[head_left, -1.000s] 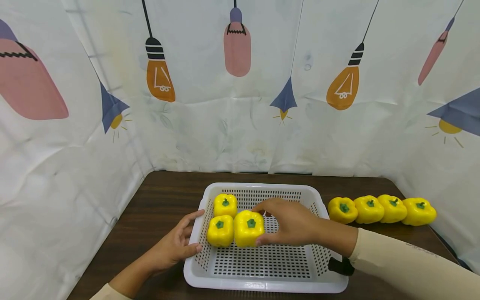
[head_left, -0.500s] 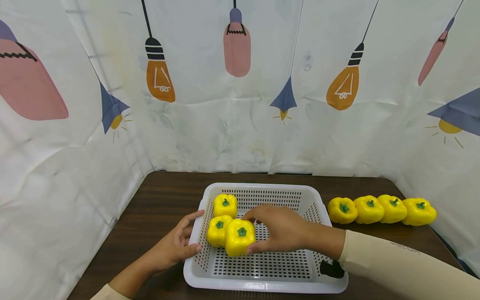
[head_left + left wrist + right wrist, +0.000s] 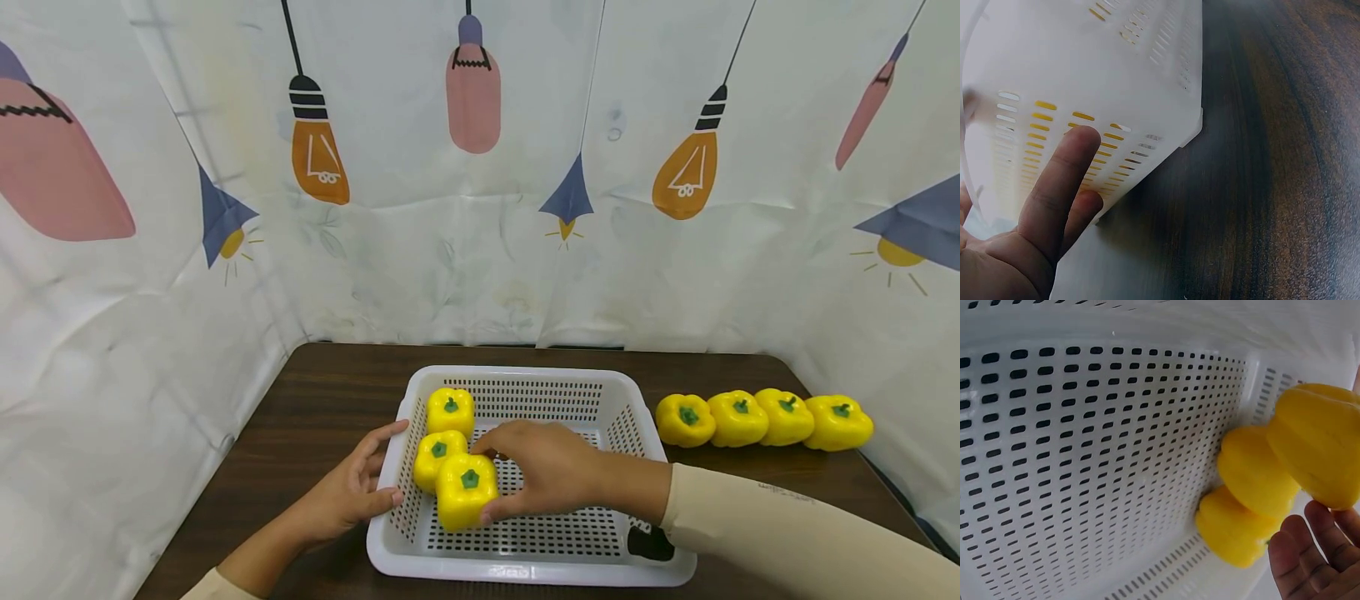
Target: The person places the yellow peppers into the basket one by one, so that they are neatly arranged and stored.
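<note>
A yellow bell pepper with a green stem is pinched between the thumb and fingers of my right hand, over the left part of a white perforated basket. Two more yellow bell peppers lie along the basket's left wall: a rear one and a nearer one, which the held pepper partly covers in the head view. The right wrist view shows the held pepper above them. My left hand holds the basket's left rim; fingers press its slotted outer wall.
Several yellow bell peppers stand in a row on the dark wooden table, to the right of the basket. Behind and beside the table hangs a pale sheet printed with lamps.
My right hand has carried the bell pepper left and nearer to me, in front of the two by the left wall. My left hand has stayed on the basket rim.
</note>
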Demonstrator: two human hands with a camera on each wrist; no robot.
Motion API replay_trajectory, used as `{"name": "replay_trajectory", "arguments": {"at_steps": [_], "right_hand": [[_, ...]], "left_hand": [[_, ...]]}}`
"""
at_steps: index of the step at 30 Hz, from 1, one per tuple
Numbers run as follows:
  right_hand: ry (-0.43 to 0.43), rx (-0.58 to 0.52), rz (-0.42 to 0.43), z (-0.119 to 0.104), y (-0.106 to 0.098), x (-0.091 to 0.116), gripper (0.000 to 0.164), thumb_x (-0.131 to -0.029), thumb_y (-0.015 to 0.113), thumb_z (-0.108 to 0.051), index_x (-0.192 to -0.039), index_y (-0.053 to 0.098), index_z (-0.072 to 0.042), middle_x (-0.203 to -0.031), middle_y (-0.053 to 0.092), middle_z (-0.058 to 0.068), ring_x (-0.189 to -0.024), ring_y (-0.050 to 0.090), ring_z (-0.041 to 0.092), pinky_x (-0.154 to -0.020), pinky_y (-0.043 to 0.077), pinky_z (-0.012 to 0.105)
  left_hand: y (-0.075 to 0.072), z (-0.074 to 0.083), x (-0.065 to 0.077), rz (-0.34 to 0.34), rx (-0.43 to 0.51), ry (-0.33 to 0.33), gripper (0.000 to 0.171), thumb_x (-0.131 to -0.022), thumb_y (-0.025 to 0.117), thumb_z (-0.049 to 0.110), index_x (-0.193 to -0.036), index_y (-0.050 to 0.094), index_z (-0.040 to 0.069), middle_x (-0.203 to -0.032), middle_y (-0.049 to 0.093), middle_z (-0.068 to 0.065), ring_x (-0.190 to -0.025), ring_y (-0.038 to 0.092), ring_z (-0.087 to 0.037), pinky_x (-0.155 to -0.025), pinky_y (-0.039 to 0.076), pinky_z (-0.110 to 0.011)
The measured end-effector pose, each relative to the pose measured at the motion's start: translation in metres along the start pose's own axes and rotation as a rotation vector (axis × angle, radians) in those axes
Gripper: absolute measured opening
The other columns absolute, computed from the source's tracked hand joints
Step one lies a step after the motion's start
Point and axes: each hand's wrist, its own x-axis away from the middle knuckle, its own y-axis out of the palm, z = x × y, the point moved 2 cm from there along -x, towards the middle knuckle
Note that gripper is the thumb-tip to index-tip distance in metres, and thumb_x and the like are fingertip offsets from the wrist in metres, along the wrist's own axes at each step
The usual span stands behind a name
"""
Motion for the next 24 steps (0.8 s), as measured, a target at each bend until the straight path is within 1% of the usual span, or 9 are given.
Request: {"name": "replay_trajectory", "arguments": {"at_steps": [3, 9, 14, 21, 24], "right_hand": [[0.006, -0.003, -0.012, -0.002, 0.003, -0.002, 0.079, -0.079, 0.070, -0.076, -0.139, 0.060, -0.026, -0.123, 0.062, -0.017, -0.110, 0.059, 0.005, -0.089, 0.055, 0.032], [-0.008, 0.019, -0.035, -0.007, 0.009, -0.007, 0.079, -0.079, 0.069, -0.077, -0.138, 0.060, -0.025, -0.124, 0.062, -0.017, -0.111, 0.058, 0.001, -0.091, 0.055, 0.032], [-0.029, 0.017, -0.054, -0.008, 0.015, -0.011, 0.077, -0.079, 0.069, -0.076, -0.137, 0.060, -0.025, -0.120, 0.062, -0.019, -0.108, 0.058, 0.000, -0.091, 0.054, 0.032], [-0.066, 0.027, -0.048, -0.009, 0.020, -0.016, 0.078, -0.079, 0.069, -0.076, -0.136, 0.061, -0.022, -0.119, 0.063, -0.017, -0.107, 0.059, 0.000, -0.089, 0.054, 0.029], [-0.068, 0.016, -0.053, -0.010, 0.022, -0.017, 0.078, -0.079, 0.070, -0.075, -0.135, 0.061, -0.022, -0.118, 0.063, -0.018, -0.106, 0.058, -0.001, -0.087, 0.054, 0.028]], "left_hand": [[0.001, 0.001, 0.000, 0.009, -0.006, -0.008, 0.086, -0.099, 0.065, 0.008, -0.160, 0.006, 0.022, -0.148, 0.036, -0.034, -0.116, 0.064, -0.044, -0.085, 0.058, -0.058], [0.001, 0.001, 0.000, 0.021, -0.023, -0.016, 0.086, -0.099, 0.066, 0.009, -0.160, 0.006, 0.022, -0.150, 0.035, -0.034, -0.116, 0.065, -0.041, -0.085, 0.058, -0.057], [0.000, 0.000, 0.000, 0.020, -0.031, -0.013, 0.086, -0.099, 0.066, 0.010, -0.160, 0.007, 0.023, -0.151, 0.034, -0.035, -0.116, 0.065, -0.040, -0.086, 0.059, -0.055], [-0.001, 0.000, 0.000, 0.017, -0.037, -0.005, 0.086, -0.099, 0.066, 0.011, -0.160, 0.007, 0.022, -0.150, 0.034, -0.035, -0.115, 0.065, -0.039, -0.088, 0.058, -0.054], [-0.001, -0.001, 0.000, 0.013, -0.041, -0.001, 0.085, -0.099, 0.065, 0.010, -0.160, 0.006, 0.022, -0.149, 0.035, -0.035, -0.115, 0.065, -0.040, -0.088, 0.058, -0.054]]}}
